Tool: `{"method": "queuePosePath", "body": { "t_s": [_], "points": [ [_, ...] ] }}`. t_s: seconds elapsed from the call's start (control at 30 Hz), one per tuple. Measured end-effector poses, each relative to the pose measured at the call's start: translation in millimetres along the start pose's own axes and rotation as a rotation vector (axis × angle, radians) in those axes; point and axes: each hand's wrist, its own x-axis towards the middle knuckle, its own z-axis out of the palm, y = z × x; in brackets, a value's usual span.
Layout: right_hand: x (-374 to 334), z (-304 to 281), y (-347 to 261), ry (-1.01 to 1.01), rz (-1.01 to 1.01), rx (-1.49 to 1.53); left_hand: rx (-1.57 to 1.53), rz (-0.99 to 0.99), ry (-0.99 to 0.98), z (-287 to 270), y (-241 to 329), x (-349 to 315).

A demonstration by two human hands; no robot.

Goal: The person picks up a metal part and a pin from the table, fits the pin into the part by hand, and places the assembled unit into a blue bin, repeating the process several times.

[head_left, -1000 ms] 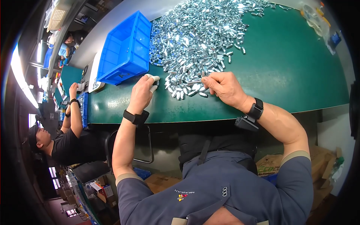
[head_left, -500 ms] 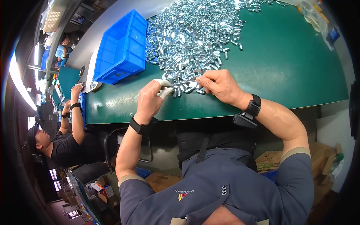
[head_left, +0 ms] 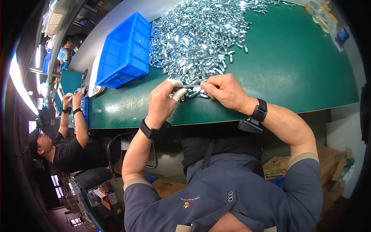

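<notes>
My left hand [head_left: 162,101] has white covers on its thumb and forefinger. These fingertips close around the left end of a thin metal rod [head_left: 191,86] or a small part on it; the fingers hide which. Between thumb and bent forefinger, my right hand [head_left: 228,92] pinches the rod's other end. It lies level between both hands, just above the near tip of a large heap of shiny, silvery metal pieces [head_left: 197,46], short and tube-like. A few loose pieces [head_left: 204,95] lie right beneath the rod on the green tabletop [head_left: 293,73].
Left of the heap stands a blue plastic bin [head_left: 125,50], with a white tray [head_left: 95,75] behind it. A clear plastic bag [head_left: 324,19] lies at the far right. Further left, a co-worker in black [head_left: 77,149] handles things at the same bench. Cardboard boxes [head_left: 326,170] stand below right.
My left hand has moved right, closer to my right hand, and its covered fingers now sit over the rod's left end. The right hand stays almost in place. The co-worker's hands have shifted.
</notes>
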Motion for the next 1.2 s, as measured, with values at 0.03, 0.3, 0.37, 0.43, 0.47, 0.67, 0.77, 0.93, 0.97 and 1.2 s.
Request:
{"method": "queuePosePath", "body": {
  "t_s": [0.03,0.3,0.37,0.43,0.47,0.67,0.77,0.93,0.97,1.2],
  "points": [
    [-0.1,-0.4,0.0,-0.001,-0.001,-0.001,0.0,0.0,0.002,0.7,-0.7,0.1],
    [1.7,-0.1,-2.1,0.018,0.042,0.036,0.03,0.13,0.023,-1.4,-5.2,-0.6],
    [2.0,0.7,0.9,0.058,0.054,0.053,0.002,0.117,0.013,-1.9,-2.4,0.3],
    [2.2,0.9,3.1,0.076,0.06,0.06,-0.013,0.11,0.009,-1.3,0.1,0.7],
    [2.2,0.7,3.7,0.058,0.051,0.035,-0.02,0.127,0.01,-0.2,1.4,0.8],
    [-0.4,-0.3,-7.2,-0.022,0.144,0.107,0.047,0.236,0.021,4.2,9.1,5.9],
    [0.5,2.0,-4.1,-0.078,0.17,0.116,0.017,0.265,0.01,11.0,11.2,7.5],
    [-0.2,1.0,-4.5,-0.036,0.126,0.119,-0.107,0.229,0.009,11.0,10.8,9.6],
    [0.6,-0.3,-5.0,-0.037,0.124,0.12,-0.105,0.229,0.01,6.6,9.3,12.2],
    [1.9,-2.8,-5.6,0.082,0.091,0.155,0.231,-0.009,0.361,-93.2,-55.0,48.4]
  ]
}}
